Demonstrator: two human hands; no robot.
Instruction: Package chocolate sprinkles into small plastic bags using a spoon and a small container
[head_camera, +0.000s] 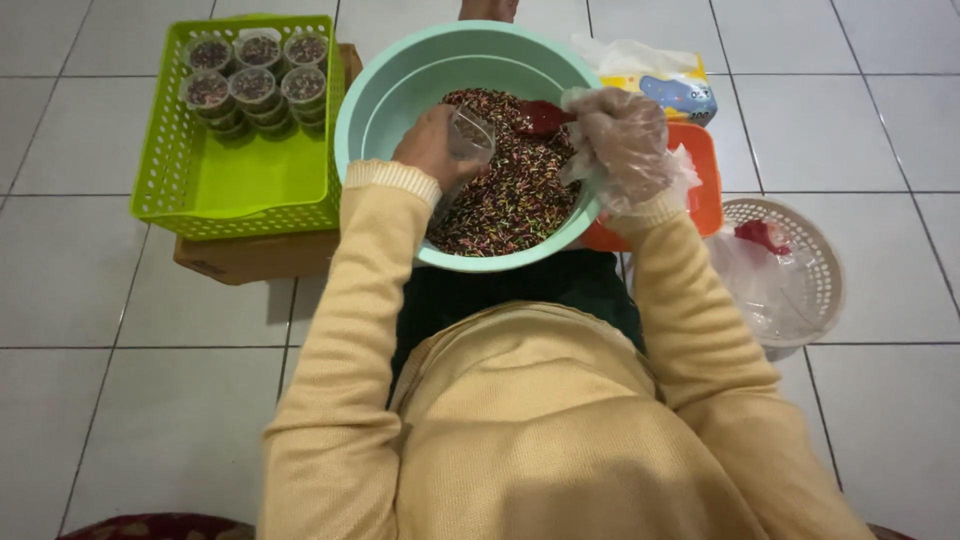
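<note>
On the left, filled cups (255, 85) are stacked in a green basket (235, 180) set on a box (250, 258). Over the sprinkles (510, 200) in the bowl (400, 90), a clear cup (468, 140) is gripped by curled fingers of the left hand (432, 148). A red scoop (545, 117) is pinched by the gloved right hand (622, 140). Beside it lie a tissue pack (670, 90) and white basket (815, 260).

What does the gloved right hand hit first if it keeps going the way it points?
Probably the small clear plastic cup held by the left hand; the right hand points left, holding a red scoop. Depth unclear.
</note>
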